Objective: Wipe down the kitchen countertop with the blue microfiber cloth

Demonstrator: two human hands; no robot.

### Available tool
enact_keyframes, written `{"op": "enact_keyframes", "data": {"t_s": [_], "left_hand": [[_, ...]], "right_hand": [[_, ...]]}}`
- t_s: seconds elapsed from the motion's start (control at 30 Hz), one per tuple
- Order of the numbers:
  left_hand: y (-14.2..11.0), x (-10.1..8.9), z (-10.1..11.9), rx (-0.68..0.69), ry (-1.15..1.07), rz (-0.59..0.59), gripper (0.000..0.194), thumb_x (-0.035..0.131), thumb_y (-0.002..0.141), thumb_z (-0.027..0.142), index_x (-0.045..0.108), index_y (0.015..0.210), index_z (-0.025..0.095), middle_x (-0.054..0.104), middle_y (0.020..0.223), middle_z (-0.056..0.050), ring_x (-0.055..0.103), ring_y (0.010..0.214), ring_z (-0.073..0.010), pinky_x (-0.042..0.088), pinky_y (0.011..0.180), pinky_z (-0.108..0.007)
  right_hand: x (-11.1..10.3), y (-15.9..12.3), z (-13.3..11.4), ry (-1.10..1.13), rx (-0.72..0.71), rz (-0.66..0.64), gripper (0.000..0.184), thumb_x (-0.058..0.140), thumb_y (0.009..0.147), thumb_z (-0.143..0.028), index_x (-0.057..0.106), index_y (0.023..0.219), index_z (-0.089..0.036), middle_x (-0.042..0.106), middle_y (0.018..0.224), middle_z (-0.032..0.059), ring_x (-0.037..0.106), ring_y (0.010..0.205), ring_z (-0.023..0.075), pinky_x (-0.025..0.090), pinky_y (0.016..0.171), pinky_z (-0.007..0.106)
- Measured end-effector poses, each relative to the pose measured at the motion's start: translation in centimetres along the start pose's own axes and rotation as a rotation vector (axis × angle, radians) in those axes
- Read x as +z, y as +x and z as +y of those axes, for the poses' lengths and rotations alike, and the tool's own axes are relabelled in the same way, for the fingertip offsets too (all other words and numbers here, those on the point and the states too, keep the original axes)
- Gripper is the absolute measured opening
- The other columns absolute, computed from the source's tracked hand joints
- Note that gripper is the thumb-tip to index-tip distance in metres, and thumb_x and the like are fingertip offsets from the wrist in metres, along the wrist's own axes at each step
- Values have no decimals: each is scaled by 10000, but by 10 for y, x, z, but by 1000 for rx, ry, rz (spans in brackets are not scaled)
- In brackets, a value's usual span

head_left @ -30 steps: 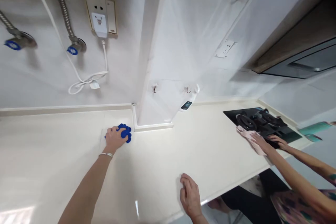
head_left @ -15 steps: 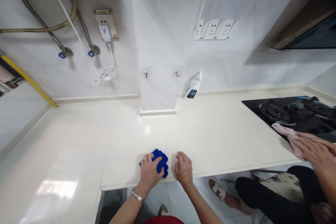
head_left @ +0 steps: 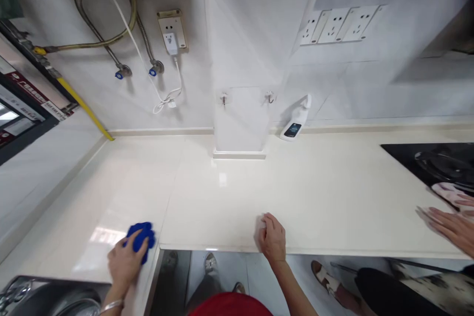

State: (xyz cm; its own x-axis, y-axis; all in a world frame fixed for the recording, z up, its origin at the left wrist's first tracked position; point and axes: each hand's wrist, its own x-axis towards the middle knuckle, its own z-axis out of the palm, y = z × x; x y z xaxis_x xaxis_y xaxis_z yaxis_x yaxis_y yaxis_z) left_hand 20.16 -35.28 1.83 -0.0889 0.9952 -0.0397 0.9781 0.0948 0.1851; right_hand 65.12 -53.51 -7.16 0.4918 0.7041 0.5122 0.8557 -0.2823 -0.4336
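- Glossy cream counter (head_left: 333, 197), pale wall (head_left: 244, 34), and a steel sink (head_left: 55, 296) that's now come into view lower left.
- Left hand (head_left: 124, 262) is gripping the bunched, soft-looking blue cloth (head_left: 143, 231) on the counter near the sink; half a second ago it was right beside my other hand.
- Right hand (head_left: 273, 239) is loosely curled, same spot by the front edge.
- White bottle (head_left: 297, 118), bent neck, dark label (head_left: 292, 130); print's too small to read.
- Co-worker's hand (head_left: 450, 224) lies near a pink rag (head_left: 445, 189) and black hob (head_left: 407, 158).
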Motion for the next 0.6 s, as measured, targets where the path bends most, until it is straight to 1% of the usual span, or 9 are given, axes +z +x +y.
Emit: {"op": "enact_keyframes", "data": {"t_s": [0.07,0.1,0.13,0.17,0.2,0.3,0.37,0.43,0.6], "left_hand": [[13,-10,-27,-215,25,22,638,445,855,660,577,1361,294,524,1251,-155,506,1155,-393,457,969,-521],[18,-13,-35,-271,51,46,662,428,853,671,568,1369,282,515,1254,-165,503,1153,-403,462,955,-519],[21,-15,-39,-281,87,67,668,408,862,663,561,1376,265,510,1245,-174,501,1151,-407,464,948,-517],[23,-15,-41,-241,127,80,659,391,875,638,557,1381,250,512,1224,-176,500,1144,-403,466,945,-518],[25,-14,-40,-161,167,80,643,380,887,609,557,1382,238,519,1196,-174,502,1131,-392,467,946,-520],[28,-5,-30,163,236,32,606,403,891,546,587,1357,204,543,1110,-167,505,1068,-354,480,950,-515],[33,4,-15,362,221,5,592,419,897,540,616,1332,191,549,1088,-170,504,1027,-329,493,947,-493],[41,14,9,527,170,-15,551,436,908,529,639,1311,212,551,1095,-164,507,1009,-310,510,918,-463],[68,37,96,880,54,-93,435,499,916,478,660,1275,292,555,1102,-138,514,1033,-304,517,864,-440]], "right_hand": [[0,0,0,-22,15,-11,298,427,845,-126,562,1102,-197,635,1240,118,550,1169,248,414,970,413],[1,0,-1,-36,22,-15,293,431,844,-131,565,1097,-196,637,1239,119,552,1166,250,411,965,414],[1,0,-1,-50,31,-19,290,435,844,-136,569,1094,-193,638,1239,122,554,1162,253,408,960,414],[2,-1,-2,-63,40,-23,288,437,843,-141,573,1092,-190,639,1238,126,555,1159,256,405,956,415],[2,-1,-2,-75,50,-27,287,439,843,-147,576,1092,-187,640,1238,129,557,1156,259,402,953,417],[4,-2,-4,-96,70,-42,287,439,839,-155,576,1089,-184,637,1247,133,563,1155,265,398,952,423],[4,-2,-6,-103,84,-48,288,435,834,-152,574,1084,-189,637,1248,133,566,1151,266,402,947,426],[4,-2,-8,-111,97,-52,294,432,833,-145,569,1088,-193,637,1246,135,568,1151,268,411,941,428],[3,1,-12,-151,102,-65,301,438,837,-134,557,1103,-213,632,1245,121,575,1139,268,439,951,443]]}}
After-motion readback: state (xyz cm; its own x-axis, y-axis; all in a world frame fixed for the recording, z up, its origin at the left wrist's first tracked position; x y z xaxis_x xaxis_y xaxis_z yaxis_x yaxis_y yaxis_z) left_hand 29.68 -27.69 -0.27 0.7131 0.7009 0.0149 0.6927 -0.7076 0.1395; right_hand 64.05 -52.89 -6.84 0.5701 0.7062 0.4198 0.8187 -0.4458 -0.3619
